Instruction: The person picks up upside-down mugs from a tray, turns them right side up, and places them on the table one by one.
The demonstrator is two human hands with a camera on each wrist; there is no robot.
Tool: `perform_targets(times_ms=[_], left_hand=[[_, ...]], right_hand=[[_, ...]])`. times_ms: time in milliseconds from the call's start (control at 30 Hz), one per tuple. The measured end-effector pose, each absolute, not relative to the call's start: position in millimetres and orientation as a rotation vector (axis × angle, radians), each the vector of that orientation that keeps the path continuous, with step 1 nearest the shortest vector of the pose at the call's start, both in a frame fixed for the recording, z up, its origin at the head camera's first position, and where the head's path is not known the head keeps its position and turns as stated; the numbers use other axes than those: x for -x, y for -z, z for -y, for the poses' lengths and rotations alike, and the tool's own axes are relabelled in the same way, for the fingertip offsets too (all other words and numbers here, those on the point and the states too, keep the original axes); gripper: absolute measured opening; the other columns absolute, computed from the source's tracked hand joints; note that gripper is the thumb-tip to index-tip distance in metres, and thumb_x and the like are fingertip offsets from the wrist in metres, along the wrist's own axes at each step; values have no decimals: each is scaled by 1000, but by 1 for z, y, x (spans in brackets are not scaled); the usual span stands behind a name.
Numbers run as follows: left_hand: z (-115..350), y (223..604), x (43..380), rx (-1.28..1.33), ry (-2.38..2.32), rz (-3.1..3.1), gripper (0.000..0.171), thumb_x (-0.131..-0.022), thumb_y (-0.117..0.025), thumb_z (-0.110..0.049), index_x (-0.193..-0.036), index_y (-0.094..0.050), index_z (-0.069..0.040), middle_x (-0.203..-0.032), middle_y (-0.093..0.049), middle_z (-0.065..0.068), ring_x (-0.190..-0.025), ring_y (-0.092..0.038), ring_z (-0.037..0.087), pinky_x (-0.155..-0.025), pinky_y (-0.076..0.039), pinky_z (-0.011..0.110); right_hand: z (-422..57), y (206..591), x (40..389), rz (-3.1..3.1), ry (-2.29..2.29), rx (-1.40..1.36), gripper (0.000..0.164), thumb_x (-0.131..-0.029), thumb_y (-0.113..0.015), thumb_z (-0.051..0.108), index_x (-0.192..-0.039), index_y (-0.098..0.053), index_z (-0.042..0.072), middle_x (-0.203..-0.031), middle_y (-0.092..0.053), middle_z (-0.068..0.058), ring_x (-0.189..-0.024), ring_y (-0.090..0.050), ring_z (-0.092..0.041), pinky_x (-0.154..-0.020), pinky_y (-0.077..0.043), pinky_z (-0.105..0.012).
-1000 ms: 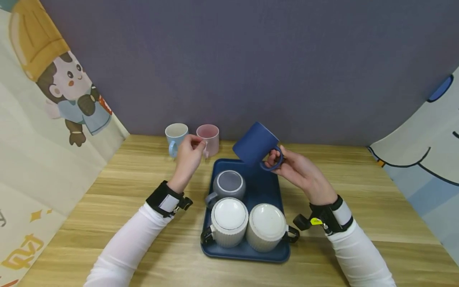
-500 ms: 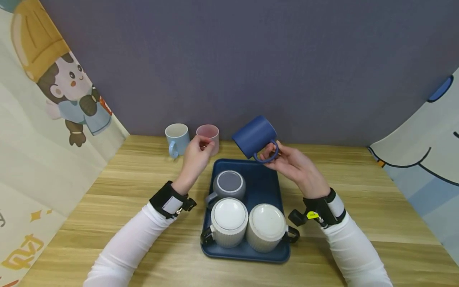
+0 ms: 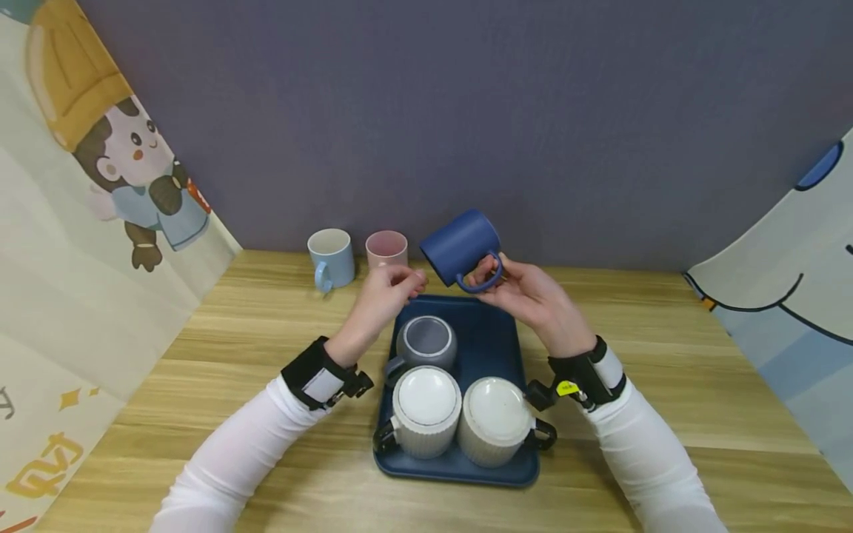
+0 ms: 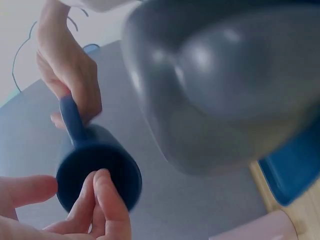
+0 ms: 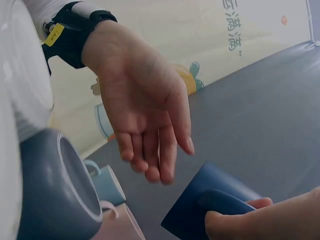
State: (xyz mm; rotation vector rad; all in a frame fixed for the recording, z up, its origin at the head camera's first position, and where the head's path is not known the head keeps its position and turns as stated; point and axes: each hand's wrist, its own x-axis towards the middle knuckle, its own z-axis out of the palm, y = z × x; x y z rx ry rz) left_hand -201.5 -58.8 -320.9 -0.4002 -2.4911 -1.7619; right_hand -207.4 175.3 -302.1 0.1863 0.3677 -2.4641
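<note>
My right hand (image 3: pixel 533 300) grips the handle of a dark blue mug (image 3: pixel 460 244), held tilted in the air above the tray's far end. In the left wrist view, the dark round end of the mug (image 4: pixel 127 175) faces my left hand (image 4: pixel 95 210). That hand (image 3: pixel 383 296) hovers left of the mug, its fingers relaxed and holding nothing, as the right wrist view shows. From the head view it partly covers a pink mug (image 3: pixel 386 248), which stands upright by the back wall. A light blue mug (image 3: pixel 333 263) stands upright to its left.
Below my hands lies a dark blue tray (image 3: pixel 486 333) on the wooden table (image 3: pixel 320 459). An upside-down grey mug (image 3: pixel 426 340) and two upside-down white ribbed mugs with black handles, left (image 3: pixel 426 414) and right (image 3: pixel 496 426), sit on it. A grey wall panel (image 3: pixel 426 111) rises behind.
My right hand has carried the blue mug up and to the left, tipping it further. My left hand has moved right and slightly down, from beside the pink mug toward the blue one.
</note>
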Motion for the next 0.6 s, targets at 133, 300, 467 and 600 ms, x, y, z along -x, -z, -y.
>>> perform_targets(times_ms=[133,300,467,600], left_hand=[[54,317,198,447,1847,2545,28,-96,-53,-15,-103,-66,9,-99,-67,25,-80,-64,20,-75,-54,30],[50,316,197,464,1927,2574,31,-97,-52,-16,-108,-64,11,-101,-69,24,-91,-68,29,-83,-54,37],[50,315,196,465,2054,2565,34,-98,-50,-18,-113,-62,10,-109,-66,28,-102,-65,37,-85,-54,37],[48,317,198,475,2240,2515,38,-100,-45,-18,-115,-59,14,-110,-64,29,-101,-66,34,-90,-52,40]], right_hand=[[-167,296,208,-396,2472,-186,25,-102,-36,19,-125,-29,11,-92,-46,-11,-82,-49,-19,-99,-29,-33],[-160,292,208,-411,2490,-219,24,-102,-36,21,-122,-33,9,-92,-47,-11,-82,-51,-18,-104,-25,-33],[-155,289,207,-425,2506,-217,24,-102,-35,24,-121,-33,9,-90,-48,-10,-81,-51,-18,-105,-24,-33],[-150,290,206,-452,2513,-199,22,-102,-35,23,-119,-34,9,-89,-48,-10,-81,-51,-18,-106,-22,-33]])
